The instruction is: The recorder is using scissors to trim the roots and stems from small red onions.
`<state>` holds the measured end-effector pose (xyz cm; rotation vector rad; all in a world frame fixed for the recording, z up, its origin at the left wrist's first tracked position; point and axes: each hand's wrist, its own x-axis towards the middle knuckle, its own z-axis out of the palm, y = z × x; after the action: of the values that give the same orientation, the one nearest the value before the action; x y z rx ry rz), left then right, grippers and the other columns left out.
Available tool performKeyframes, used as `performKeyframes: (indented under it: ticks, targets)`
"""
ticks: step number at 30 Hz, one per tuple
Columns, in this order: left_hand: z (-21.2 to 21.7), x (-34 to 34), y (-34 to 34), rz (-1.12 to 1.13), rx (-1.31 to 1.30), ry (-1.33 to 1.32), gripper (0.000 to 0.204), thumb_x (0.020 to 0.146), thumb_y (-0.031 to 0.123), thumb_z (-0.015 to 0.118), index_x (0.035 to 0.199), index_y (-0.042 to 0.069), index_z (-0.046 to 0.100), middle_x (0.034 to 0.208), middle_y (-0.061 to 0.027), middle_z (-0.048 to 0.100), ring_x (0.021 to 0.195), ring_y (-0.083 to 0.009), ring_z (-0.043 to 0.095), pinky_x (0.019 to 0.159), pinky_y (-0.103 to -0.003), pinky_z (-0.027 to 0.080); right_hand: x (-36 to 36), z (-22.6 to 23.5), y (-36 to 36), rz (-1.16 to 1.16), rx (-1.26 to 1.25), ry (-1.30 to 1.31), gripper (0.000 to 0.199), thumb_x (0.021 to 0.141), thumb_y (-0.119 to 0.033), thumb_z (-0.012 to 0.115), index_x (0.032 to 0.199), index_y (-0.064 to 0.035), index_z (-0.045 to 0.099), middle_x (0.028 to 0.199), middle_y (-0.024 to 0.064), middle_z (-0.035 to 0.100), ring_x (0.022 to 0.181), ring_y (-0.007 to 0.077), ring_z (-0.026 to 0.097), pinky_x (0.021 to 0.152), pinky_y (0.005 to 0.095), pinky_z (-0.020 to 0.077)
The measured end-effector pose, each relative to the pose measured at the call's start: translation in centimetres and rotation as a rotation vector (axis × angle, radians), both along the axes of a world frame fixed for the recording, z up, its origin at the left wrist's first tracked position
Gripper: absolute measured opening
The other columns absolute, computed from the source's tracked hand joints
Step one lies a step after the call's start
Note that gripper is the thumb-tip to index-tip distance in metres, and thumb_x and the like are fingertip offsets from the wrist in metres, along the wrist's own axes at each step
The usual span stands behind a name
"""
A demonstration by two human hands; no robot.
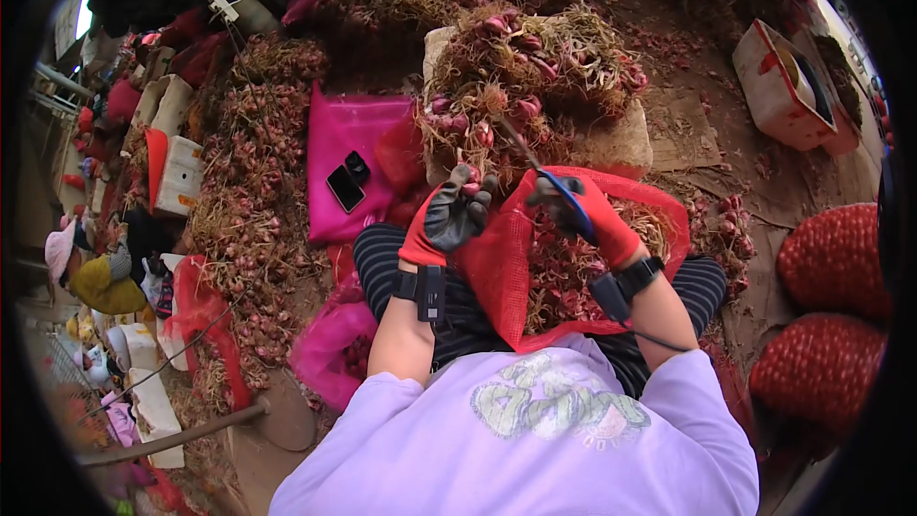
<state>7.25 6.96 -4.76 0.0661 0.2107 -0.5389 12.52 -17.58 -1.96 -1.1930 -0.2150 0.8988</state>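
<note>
Head view: your left hand (449, 220), in a red-and-grey glove, is closed round a small red shallot (470, 187) w/ its dry top, held up in front of you so the blade can reach the stalk. Your right hand (583, 210) is clamped on blue-handled scissors (540, 170), blades pointing up-left toward the shallot, just beside it. Hands sit near each other, not touching. The open red mesh bag (501, 268) lies across your lap right under both hands, prob. so cut bulbs drop straight in. The untrimmed shallot heap (525, 76) sits on a sack straight ahead, close for grabbing. Two filled mesh sacks (831, 263) stand off to your right, apart from the work. A phone (345, 188) rests on the pink bag (349, 162) to your left.
</note>
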Motion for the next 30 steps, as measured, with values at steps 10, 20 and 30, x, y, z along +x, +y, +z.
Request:
performKeyframes:
  ticks: [10,20,30]
  targets:
    - [4.2,-7.5,-6.9,0.204,0.629,-0.063,0.019,0.091,0.017,0.056,0.108,0.009,0.053,0.088,0.0015,0.051,0.079,-0.0096,0.052,0.065,-0.022,0.043,-11.0,3.8,-2.6,-0.303,-0.080,-0.046,0.048,0.073,-0.013,0.076,0.112,0.0011,0.053,0.078,-0.0001,0.058,0.070,0.0045,0.055,0.062,0.0205,0.0451]
    - [-0.8,-7.2,-15.6,0.043,0.917,-0.393,0.018,0.094,0.023,0.048,0.100,0.006,0.051,0.094,-0.0029,0.056,0.079,-0.0118,0.055,0.069,-0.025,0.046,-11.5,0.2,-6.1,-0.586,0.038,0.071,0.034,0.082,-0.011,0.064,0.111,0.0015,0.053,0.092,0.0043,0.059,0.076,0.0095,0.058,0.065,0.0246,0.0498]
    - [-1.1,-5.6,-18.3,-0.056,0.365,-0.230,0.025,0.096,0.023,0.045,0.108,0.002,0.053,0.088,-0.0017,0.058,0.077,-0.0092,0.054,0.072,-0.022,0.044,-12.6,-4.5,-6.7,-0.821,0.508,0.273,0.033,0.089,-0.017,0.054,0.116,0.0006,0.049,0.084,0.0005,0.054,0.068,0.0105,0.054,0.060,0.0243,0.0453]
